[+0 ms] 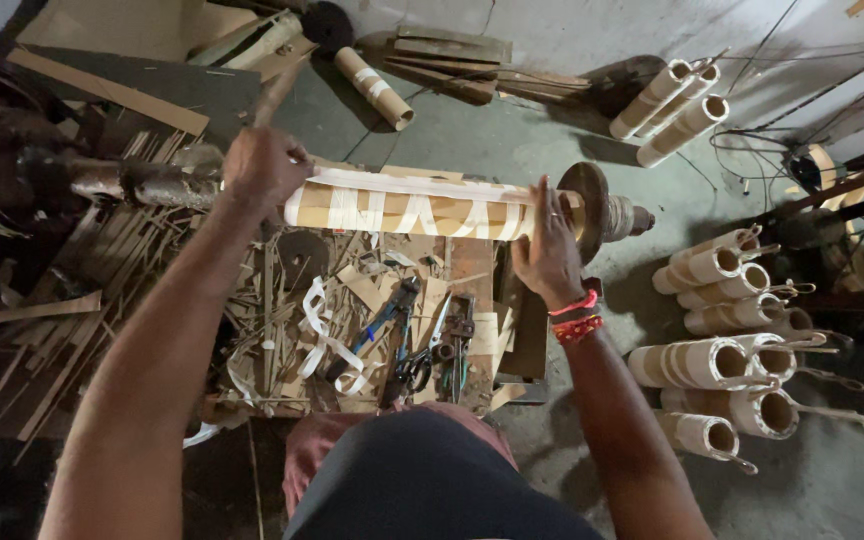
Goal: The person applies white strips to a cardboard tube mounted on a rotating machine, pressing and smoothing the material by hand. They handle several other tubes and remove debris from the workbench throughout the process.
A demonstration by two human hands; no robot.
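Left hand (264,165) clenched on one tube's (407,208) end, right hand (549,250) flat against the other. Below, cluttered bench (472,265) with two pliers (432,350). Three tubes (672,100) stacked beyond.

Grey concrete floor (512,140), dimly lit; taped cardboard tubes (722,330) piled right, thin wooden strips (82,300) scattered left, pale wall (592,25) far.

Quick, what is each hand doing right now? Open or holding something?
Left hand: closed, gripping the left end of the taped cardboard tube.
Right hand: open, fingers flat against the tube's right end.
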